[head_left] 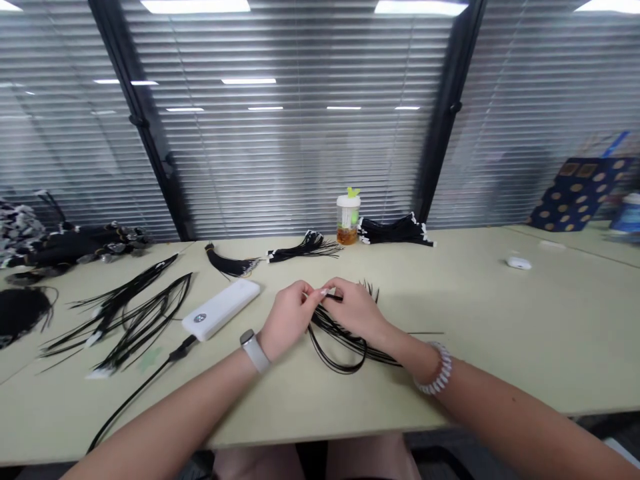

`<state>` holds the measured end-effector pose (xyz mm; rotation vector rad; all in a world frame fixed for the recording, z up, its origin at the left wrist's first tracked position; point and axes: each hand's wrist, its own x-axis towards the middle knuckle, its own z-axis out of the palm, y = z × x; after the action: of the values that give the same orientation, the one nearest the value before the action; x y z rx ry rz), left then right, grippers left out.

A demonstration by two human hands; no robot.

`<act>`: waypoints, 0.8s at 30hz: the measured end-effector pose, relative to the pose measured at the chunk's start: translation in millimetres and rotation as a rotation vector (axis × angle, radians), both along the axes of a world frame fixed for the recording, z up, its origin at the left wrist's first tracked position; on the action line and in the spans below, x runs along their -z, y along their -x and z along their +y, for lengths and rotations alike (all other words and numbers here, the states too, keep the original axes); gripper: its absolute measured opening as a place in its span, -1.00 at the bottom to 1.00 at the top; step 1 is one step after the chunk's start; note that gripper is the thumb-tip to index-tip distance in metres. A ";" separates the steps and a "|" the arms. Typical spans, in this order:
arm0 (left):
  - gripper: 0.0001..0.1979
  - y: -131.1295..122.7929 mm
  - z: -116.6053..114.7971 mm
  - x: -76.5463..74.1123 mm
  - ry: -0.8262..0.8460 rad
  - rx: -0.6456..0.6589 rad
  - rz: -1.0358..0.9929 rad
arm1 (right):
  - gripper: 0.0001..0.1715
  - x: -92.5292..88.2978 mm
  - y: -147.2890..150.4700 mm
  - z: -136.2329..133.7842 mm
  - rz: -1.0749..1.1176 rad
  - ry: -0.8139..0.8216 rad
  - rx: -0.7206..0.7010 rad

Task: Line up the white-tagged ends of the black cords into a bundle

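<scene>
My left hand [289,315] and my right hand [357,308] meet above the middle of the table, fingertips almost touching. Both are closed in a pinch on a thin black cable [334,297]. A small pale bit shows at the left fingertips, too small to name. Under and beside my right hand lies a bundle of black cables [345,363], with one loop curving toward me and loose ends poking out behind the hand. A white power bank [223,309] lies left of my left hand, a black cord [145,387] plugged into its near end.
More black cable bundles lie on the table [500,347]: left [135,287], back centre [305,247] and back right [397,231]. A lidded drink cup [347,220] stands by the blinds. At right are a white earphone case [519,263] and a dotted bag [575,193].
</scene>
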<state>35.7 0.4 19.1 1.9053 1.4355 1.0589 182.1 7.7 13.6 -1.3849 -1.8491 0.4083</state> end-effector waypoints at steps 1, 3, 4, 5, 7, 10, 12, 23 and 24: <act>-0.66 0.2 0.3 0.4 0.000 -0.005 0.017 | -0.82 -0.3 0.0 -0.2 0.003 0.003 -0.002; -0.63 0.6 1.2 1.5 0.006 0.008 0.046 | -0.81 -0.8 -0.3 -0.2 0.013 0.005 -0.008; -0.62 0.6 1.6 2.0 0.007 0.024 0.054 | -0.80 -0.9 -0.4 0.3 0.018 0.007 -0.016; -0.61 0.4 1.7 2.3 0.007 0.041 0.054 | -0.80 -0.8 -0.4 1.0 0.024 0.010 -0.030; -0.60 -0.3 1.9 2.1 0.012 0.064 0.028 | -0.81 -0.3 -0.4 3.9 0.040 0.021 -0.086; -0.62 0.3 3.7 0.1 0.031 0.058 -0.075 | -0.80 1.2 -2.6 11.9 0.074 0.044 -0.210; -0.62 3.1 7.3 -1.4 0.038 0.048 -0.127 | -0.73 2.9 -7.3 19.6 0.092 0.078 -0.272; -0.61 3.2 2.1 -13.4 0.485 0.338 -0.804 | -0.66 11.3 -36.8 48.7 0.005 -0.017 -0.141; -0.62 2.5 0.7 -14.3 0.473 0.345 -0.795 | -0.66 9.2 -37.6 48.4 0.000 -0.051 -0.109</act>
<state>33.3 1.1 33.4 1.1295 0.7687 1.0176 219.8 56.0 4.4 -1.2542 -1.9274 0.4135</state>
